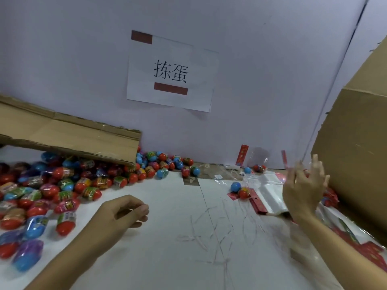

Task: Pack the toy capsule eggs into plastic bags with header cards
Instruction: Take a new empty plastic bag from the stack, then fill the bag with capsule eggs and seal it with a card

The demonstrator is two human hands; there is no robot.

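Progress: early | loose multicoloured plastic capsule eggs (62, 185) heaped frame-left on white bench (167, 227) | one bagged pair (240, 190) centre-right | left hand (123, 214) loosely curled, empty | right hand (303, 189) lifting clear plastic bag (293, 162), grip unclear

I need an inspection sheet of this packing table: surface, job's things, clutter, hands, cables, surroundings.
Surface: white table, marked with thin scratches.
Job's things: pile of capsule eggs at left; plastic bags with red header cards at right.
Clutter: paper scraps near the wall.
Hands: left hand loosely curled, empty; right hand raised, what it holds unclear.
Cables: nothing seen.
Surroundings: paper sign on wall; cardboard box at right; cardboard flap over the eggs.
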